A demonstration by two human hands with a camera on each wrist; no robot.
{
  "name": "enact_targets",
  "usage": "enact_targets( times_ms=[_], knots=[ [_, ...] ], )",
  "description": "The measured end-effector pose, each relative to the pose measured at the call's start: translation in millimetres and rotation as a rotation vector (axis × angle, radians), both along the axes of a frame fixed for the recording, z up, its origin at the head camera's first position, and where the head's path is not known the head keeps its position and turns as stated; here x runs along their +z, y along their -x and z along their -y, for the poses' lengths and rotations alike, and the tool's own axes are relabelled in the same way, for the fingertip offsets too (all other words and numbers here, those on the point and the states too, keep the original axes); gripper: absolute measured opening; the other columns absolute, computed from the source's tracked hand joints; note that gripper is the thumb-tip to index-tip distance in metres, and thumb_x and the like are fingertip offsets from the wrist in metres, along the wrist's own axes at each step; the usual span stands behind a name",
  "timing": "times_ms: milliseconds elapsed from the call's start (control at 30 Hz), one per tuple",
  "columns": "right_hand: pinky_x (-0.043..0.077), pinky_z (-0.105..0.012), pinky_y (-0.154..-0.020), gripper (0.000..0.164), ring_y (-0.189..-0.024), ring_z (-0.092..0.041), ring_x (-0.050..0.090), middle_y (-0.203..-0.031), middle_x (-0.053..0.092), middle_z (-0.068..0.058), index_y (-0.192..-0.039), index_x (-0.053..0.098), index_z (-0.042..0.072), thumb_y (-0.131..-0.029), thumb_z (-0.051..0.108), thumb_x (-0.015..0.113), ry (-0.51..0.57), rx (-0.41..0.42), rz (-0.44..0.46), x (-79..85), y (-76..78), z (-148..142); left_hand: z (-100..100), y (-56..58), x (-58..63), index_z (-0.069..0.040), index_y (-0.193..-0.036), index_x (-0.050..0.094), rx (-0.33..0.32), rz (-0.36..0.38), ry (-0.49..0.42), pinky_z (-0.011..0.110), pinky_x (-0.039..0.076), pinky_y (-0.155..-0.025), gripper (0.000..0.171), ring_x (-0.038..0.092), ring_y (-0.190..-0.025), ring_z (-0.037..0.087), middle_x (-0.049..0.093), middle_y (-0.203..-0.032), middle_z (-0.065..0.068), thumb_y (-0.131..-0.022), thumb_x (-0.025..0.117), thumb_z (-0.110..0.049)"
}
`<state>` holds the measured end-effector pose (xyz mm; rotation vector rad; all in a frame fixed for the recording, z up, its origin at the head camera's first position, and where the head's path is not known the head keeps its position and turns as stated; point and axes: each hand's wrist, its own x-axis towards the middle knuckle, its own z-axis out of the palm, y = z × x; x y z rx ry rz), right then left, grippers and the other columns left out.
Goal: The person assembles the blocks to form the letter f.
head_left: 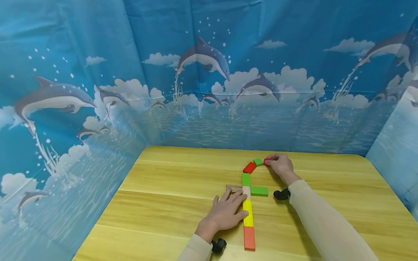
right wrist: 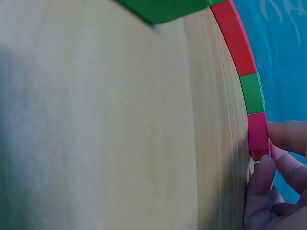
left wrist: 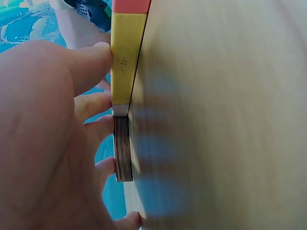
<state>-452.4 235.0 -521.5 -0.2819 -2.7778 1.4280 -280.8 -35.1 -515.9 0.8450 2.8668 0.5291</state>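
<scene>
Flat wooden blocks form a hook-topped line with side pieces on the table. At the hook's far right end my right hand [head_left: 281,167] pinches a small pink block [right wrist: 257,132], which touches a green block [right wrist: 252,93]. Beyond that green one lies a red block [right wrist: 234,38]. My left hand [head_left: 221,214] rests with fingers spread on the line's left side. Its fingertips touch the pale block [head_left: 246,192] and the brown block [left wrist: 123,148], and its thumb touches the yellow block [left wrist: 128,57]. The left fingers partly cover the brown block in the head view.
A longer green block [head_left: 259,191] juts right from the line, and another green block [head_left: 246,179] lies above the pale one. An orange-red block [head_left: 249,239] ends the line nearest me. A dolphin-print curtain [head_left: 208,122] surrounds the wooden table [head_left: 146,219].
</scene>
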Motion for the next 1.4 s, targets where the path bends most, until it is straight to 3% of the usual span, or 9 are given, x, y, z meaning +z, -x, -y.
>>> enact_targets(
  times_ms=[333,467,667,800,933,1033,1400],
  knots=[
    [0.047,-0.048,-0.094,0.030,-0.116,-0.037,0.053,-0.130,0.060,-0.018,-0.124,0.067,0.006,-0.101,0.026,0.062,0.013,-0.006,0.010,4.5,-7.0,-7,-5,-2.6,0.2,-0.026,-0.158,0.035,-0.010,0.001,0.005,0.067,0.018,-0.113,0.058,0.010,-0.154,0.026,0.025,-0.165,-0.004,-0.106,0.043,-0.049],
    [0.049,-0.045,-0.091,0.033,-0.115,-0.036,0.053,-0.134,0.057,-0.019,-0.129,0.065,0.006,-0.103,0.025,0.059,0.081,-0.010,0.031,7.7,-9.8,-12,-7,-3.3,0.9,-0.025,-0.158,0.036,-0.017,0.008,-0.009,0.068,0.017,-0.113,0.058,0.010,-0.154,0.027,0.025,-0.165,-0.003,-0.106,0.043,-0.049],
    [0.050,-0.033,-0.074,0.040,-0.091,-0.026,0.053,-0.128,0.054,-0.017,-0.139,0.056,0.003,-0.105,0.023,0.055,0.216,0.014,0.084,16.4,-14.1,-18,-6,-1.6,0.6,-0.025,-0.158,0.035,-0.023,0.008,-0.007,0.068,0.018,-0.113,0.057,0.011,-0.154,0.026,0.024,-0.166,-0.004,-0.106,0.042,-0.049],
    [0.052,-0.034,-0.070,0.042,-0.078,-0.025,0.050,-0.120,0.055,-0.020,-0.142,0.054,0.003,-0.105,0.023,0.055,0.240,0.032,0.084,22.8,-18.8,-22,-5,0.3,0.6,-0.024,-0.158,0.035,-0.025,0.006,-0.009,0.068,0.018,-0.113,0.058,0.011,-0.153,0.026,0.023,-0.166,-0.004,-0.106,0.042,-0.049],
    [0.055,-0.043,-0.086,0.044,-0.102,-0.033,0.058,-0.135,0.051,-0.021,-0.145,0.051,0.003,-0.105,0.023,0.054,0.241,0.064,0.058,31.8,-29.7,-24,-3,2.2,0.2,-0.024,-0.158,0.035,-0.022,0.008,-0.011,0.068,0.018,-0.113,0.058,0.011,-0.153,0.027,0.024,-0.165,-0.003,-0.106,0.043,-0.048],
    [0.049,-0.050,-0.098,0.047,-0.126,-0.041,0.050,-0.146,0.044,-0.021,-0.147,0.048,0.002,-0.105,0.023,0.053,0.256,0.082,0.049,39.5,-39.9,-26,-3,3.0,-1.2,-0.023,-0.158,0.035,-0.018,0.013,-0.012,0.068,0.017,-0.113,0.058,0.010,-0.154,0.027,0.024,-0.166,-0.003,-0.106,0.044,-0.047],
    [0.041,-0.057,-0.105,0.045,-0.135,-0.042,0.042,-0.146,0.046,-0.021,-0.145,0.051,0.008,-0.104,0.025,0.057,0.257,0.100,0.025,55.7,-72.7,-35,0,-0.4,0.6,-0.025,-0.158,0.035,-0.016,0.022,-0.017,0.069,0.017,-0.113,0.058,0.010,-0.154,0.028,0.024,-0.166,-0.003,-0.106,0.042,-0.049]
  ],
)
